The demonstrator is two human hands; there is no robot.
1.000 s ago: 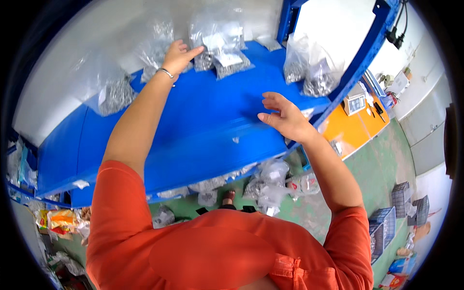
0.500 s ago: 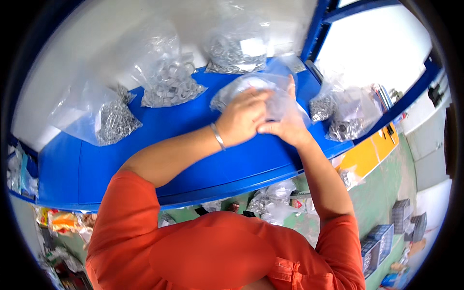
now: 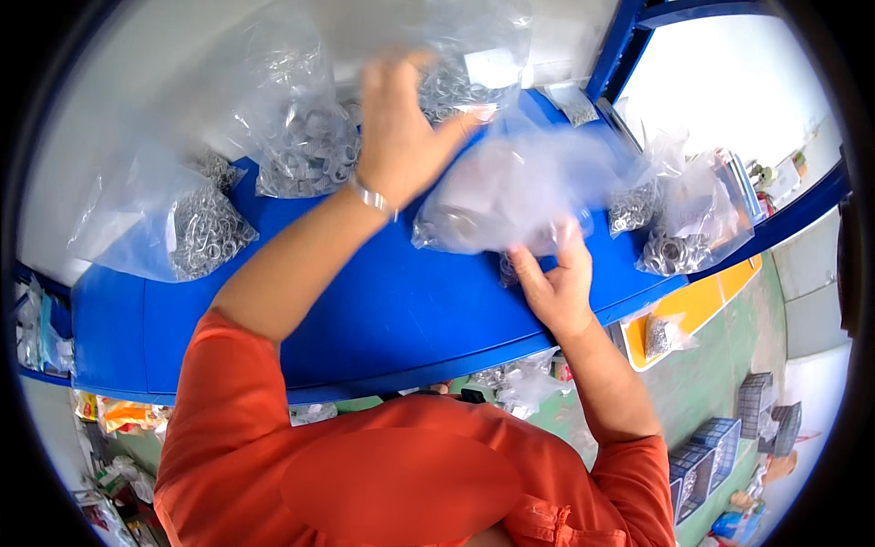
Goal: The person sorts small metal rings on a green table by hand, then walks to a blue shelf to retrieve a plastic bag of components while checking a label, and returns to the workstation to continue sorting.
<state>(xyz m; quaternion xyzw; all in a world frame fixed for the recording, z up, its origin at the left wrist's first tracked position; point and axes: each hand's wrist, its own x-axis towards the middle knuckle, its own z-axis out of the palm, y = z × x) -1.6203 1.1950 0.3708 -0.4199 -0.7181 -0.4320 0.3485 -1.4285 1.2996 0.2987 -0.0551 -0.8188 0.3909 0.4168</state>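
Handling a clear bag (image 3: 497,193) right of centre on the blue shelf (image 3: 383,310) appeared the step in hand. The left hand (image 3: 399,137) had its grip spread, empty; the right hand (image 3: 565,287), part-curled, met the bag, clasp undeterminable. Next apparently called for steadying it.

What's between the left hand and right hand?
A blurred clear plastic bag lies between the left hand and the right hand, as the head view shows.
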